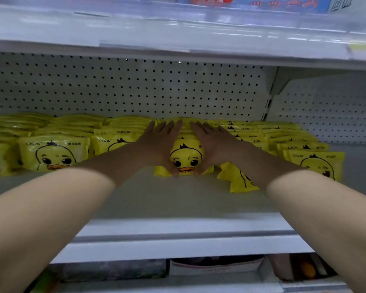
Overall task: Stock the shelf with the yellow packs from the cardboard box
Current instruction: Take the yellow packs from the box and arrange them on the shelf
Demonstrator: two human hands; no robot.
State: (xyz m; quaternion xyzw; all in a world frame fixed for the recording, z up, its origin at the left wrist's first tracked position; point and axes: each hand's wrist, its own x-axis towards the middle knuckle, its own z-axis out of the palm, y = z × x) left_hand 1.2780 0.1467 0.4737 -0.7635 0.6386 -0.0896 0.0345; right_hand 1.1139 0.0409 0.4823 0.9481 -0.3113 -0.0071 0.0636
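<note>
Reaching deep into the shelf [178,199] with both arms. Clasping the middle row [186,129] of yellow packs from either side: left hand [160,142] flat against its left flank, right hand [212,142] flat against its right. Fingers [171,126] straight and slightly spread, laid along the upper edges of the row, pointing toward the pegboard [125,87], curled round nothing. Thumbs down at the lower corners of the front pack [187,158], touching it, perhaps hooked just under its edge; too blurred to say. Held upright between the two palms, duck face outward, well back from the shelf lip. Just to the right, partly under the right forearm, a fallen pack [239,178] lying tilted on the shelf. Beyond the hands, left rows [53,153] and right rows [313,160] of the same packs, standing close together, reaching back to the pegboard
</note>
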